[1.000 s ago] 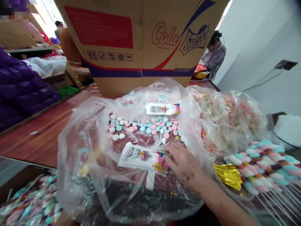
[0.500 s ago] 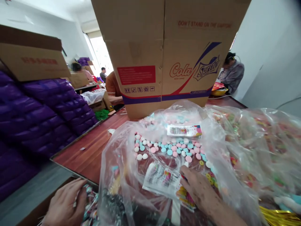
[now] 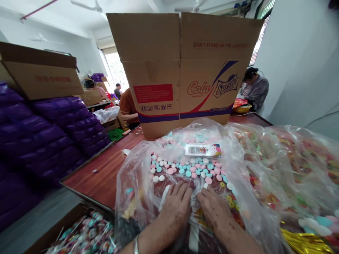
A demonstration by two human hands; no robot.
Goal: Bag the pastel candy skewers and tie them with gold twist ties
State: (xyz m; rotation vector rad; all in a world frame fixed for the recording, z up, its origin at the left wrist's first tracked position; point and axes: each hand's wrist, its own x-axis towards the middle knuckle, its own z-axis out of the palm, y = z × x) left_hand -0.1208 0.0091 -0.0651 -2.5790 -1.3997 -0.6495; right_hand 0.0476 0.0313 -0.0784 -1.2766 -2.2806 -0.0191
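My left hand (image 3: 174, 206) and my right hand (image 3: 214, 208) are close together at the front of a clear plastic sheet (image 3: 137, 169). Between and beneath them lies a printed candy packet (image 3: 164, 198), mostly covered, its white edge showing by my left fingers. Both hands have their fingers closed on it, with the thumbs hidden. Beyond my fingertips lie loose pink, blue and white round candies (image 3: 194, 175). Yellow ring candies (image 3: 231, 201) lie right of my right hand. A stack of flat printed packets (image 3: 202, 150) rests behind the loose candies.
A cardboard box of lollipops (image 3: 87, 233) stands low at left. A tall cola carton (image 3: 164, 70) blocks the table's back. Bagged ring candies (image 3: 291, 151) and gold ties (image 3: 304, 241) lie at right. Purple bundles (image 3: 71, 120) are stacked at left. A person (image 3: 255, 88) sits at back right.
My left hand has left the lollipop box and come right onto the packet beside my right hand. My right hand stays at the packet. The camera view has tilted up slightly.
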